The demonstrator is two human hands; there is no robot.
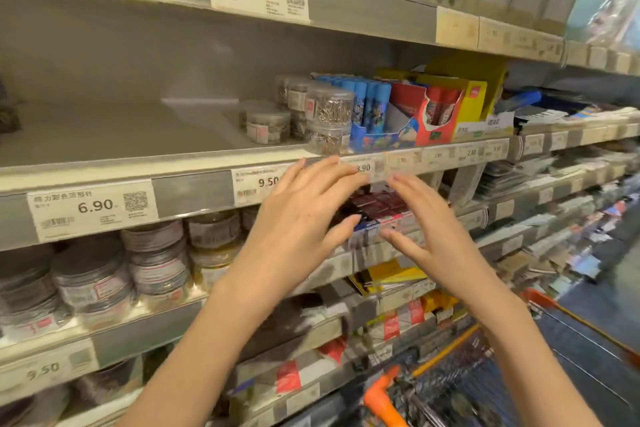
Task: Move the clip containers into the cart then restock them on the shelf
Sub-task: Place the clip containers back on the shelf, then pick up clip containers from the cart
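1. The left hand (298, 218) is raised with fingers spread and straight, holding nothing; its fingertips reach up to the shelf edge (194, 189).
2. The right hand (426, 229) faces it, also released and empty, palm turned inward, the two hands set as if to close round something between them.
3. Just above and beyond the hands, the tubs (322, 114) of clips stand on the middle shelf, some stacked two high, bunched beside blue tubes (370, 97). To their left the shelf board is bare.
4. The cart (450, 388) sits low right, near the person; its basket contents are too blurred to tell.
5. Step in hand, as I judge it: a reach toward the tubs. With both hands empty and much of the shelf bare, I cannot tell whether this is the clearing step or a pause in restocking.
6. The next move would call for lifting the hands over the shelf lip and cupping a stack from both sides, keeping it upright so the top tub does not slide off.
7. The tubs are squat, clear plastic cylinders with flat lids and paper labels, glinting wire clips inside; smooth walls, likely slippery. The shelf is matt grey, fronted by a glossy price strip.
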